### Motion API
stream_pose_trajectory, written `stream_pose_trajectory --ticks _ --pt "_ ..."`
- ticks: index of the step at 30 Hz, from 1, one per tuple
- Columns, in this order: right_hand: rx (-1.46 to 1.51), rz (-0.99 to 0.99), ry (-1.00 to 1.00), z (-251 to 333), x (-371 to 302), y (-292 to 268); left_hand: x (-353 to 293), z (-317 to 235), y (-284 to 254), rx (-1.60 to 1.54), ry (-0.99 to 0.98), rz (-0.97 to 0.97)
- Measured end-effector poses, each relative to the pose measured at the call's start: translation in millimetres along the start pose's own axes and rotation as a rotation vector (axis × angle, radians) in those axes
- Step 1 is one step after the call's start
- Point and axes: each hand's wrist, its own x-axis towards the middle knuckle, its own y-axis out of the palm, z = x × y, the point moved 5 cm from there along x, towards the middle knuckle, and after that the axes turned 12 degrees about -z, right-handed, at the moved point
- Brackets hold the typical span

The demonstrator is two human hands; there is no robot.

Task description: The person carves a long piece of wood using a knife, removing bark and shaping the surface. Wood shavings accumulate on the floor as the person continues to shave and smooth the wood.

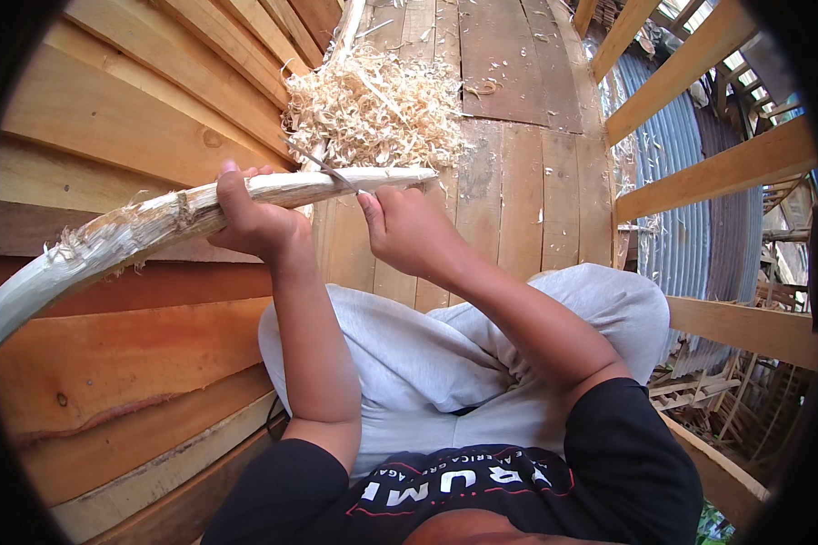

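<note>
A long, pale, partly peeled wooden pole [123, 232] lies across in front of me, running from the far left to a tapered end at the middle. Wrapped around it from below, my left hand [256, 213] grips the pole, thumb on the near top side. My right hand [409, 229] is closed on a knife [329, 169], whose handle is hidden in the fist. The thin blade crosses the pole near its tapered end and touches the wood. Rough, frayed bark fibres cling to the pole left of my left hand.
Curly wood shavings [377, 109] are heaped on the plank floor [482, 191] beyond the pole. A board wall [127, 118] rises close on my left. On the right stands a wooden railing [718, 173], with corrugated metal sheets [673, 173] beyond and below it.
</note>
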Motion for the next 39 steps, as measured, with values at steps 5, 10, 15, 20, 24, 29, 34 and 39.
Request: stream_pose_trajectory --ticks 5,10,15,20,24,29,34,39 --pt "0.092 0.008 0.033 -75.4 27.4 12.2 -5.1 2.1 7.0 -0.004 -0.019 -0.027" --pt "-0.118 0.038 0.135 -46.0 10.6 8.3 -5.7 -0.3 4.9 0.015 -0.053 -0.019" --pt "-0.013 -0.001 -0.029 5.3 0.4 -0.4 2.5 0.2 -3.1 0.011 0.009 -0.012" --pt "0.029 0.116 0.156 -78.8 32.4 12.5 -6.7 1.4 8.1 0.026 -0.052 -0.066" --pt "-0.091 0.049 0.14 -31.6 8.8 2.4 -0.8 1.7 2.6 0.029 -0.043 -0.011" --pt "-0.051 0.009 0.049 -3.4 1.1 -0.1 3.4 4.7 -0.8 0.015 -0.034 -0.01" --pt "-0.016 0.03 0.128 -73.0 25.2 13.5 -3.8 4.9 5.1 0.044 -0.111 -0.044" --pt "-0.106 0.038 0.077 -12.3 2.2 0.2 1.8 4.0 -1.5 0.02 -0.078 -0.018"
